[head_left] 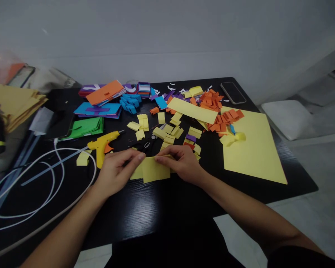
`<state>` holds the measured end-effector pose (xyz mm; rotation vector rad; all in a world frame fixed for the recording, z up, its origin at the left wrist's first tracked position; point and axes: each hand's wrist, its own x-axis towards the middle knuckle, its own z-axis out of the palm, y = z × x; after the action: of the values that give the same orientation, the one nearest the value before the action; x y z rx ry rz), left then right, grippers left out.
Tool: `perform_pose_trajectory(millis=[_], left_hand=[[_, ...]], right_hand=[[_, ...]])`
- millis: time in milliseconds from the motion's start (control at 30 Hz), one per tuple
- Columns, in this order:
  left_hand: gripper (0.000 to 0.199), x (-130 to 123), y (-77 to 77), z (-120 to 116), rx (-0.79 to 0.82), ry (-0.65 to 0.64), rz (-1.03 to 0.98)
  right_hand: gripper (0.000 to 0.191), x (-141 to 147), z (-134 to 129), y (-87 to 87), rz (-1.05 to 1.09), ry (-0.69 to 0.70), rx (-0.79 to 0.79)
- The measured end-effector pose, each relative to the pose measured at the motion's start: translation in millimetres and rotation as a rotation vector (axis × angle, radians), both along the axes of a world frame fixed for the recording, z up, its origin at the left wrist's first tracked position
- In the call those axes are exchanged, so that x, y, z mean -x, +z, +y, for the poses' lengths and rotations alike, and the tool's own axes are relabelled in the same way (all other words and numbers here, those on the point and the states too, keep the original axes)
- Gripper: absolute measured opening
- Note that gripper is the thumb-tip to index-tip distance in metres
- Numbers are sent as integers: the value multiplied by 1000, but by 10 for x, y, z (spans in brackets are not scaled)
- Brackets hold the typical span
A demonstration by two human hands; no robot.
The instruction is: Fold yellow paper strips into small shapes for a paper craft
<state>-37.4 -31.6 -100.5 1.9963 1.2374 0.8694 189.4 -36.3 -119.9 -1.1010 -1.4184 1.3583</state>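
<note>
Between my two hands is a piece of yellow paper (156,171), held by its upper edge near the front of the black table. My left hand (118,167) pinches its left side, thumb along the top. On the right side, my right hand (181,162) grips the same edge between thumb and fingers. Just beyond my fingers lie several small folded yellow paper pieces (169,138) and a pair of scissors (147,144), partly hidden. A yellow glue gun (102,147) rests beside my left hand.
Stacks of coloured paper (106,93), orange folded pieces (212,100) and blue ones (130,102) lie toward the wall. A large yellow sheet (254,149) and a phone (233,93) are at right. A white cable (56,178) loops across the left side of the table.
</note>
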Motion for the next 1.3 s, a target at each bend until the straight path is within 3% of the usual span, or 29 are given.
perform_pose_trajectory(millis=[100, 267, 400, 633, 900, 1133, 1300], left_hand=[[29, 13, -12, 22, 47, 42, -46], [18, -62, -37, -3, 90, -31, -36], [21, -94, -49, -37, 90, -64, -31], [18, -67, -78, -19, 92, -46, -54], [20, -104, -78, -22, 183, -167, -54], [20, 52, -32, 58, 189, 13, -128], [22, 31, -21, 59, 202, -16, -131]], right_hand=[[12, -7, 9, -17, -16, -31, -12], [14, 37, -28, -17, -15, 2, 19], [13, 57, -42, -13, 15, 31, 22], [16, 5, 11, -34, 42, 48, 92], [7, 54, -5, -62, 34, 128, 70], [9, -130, 144, 6, 53, 52, 96], [15, -100, 136, 30, 76, 1, 31]])
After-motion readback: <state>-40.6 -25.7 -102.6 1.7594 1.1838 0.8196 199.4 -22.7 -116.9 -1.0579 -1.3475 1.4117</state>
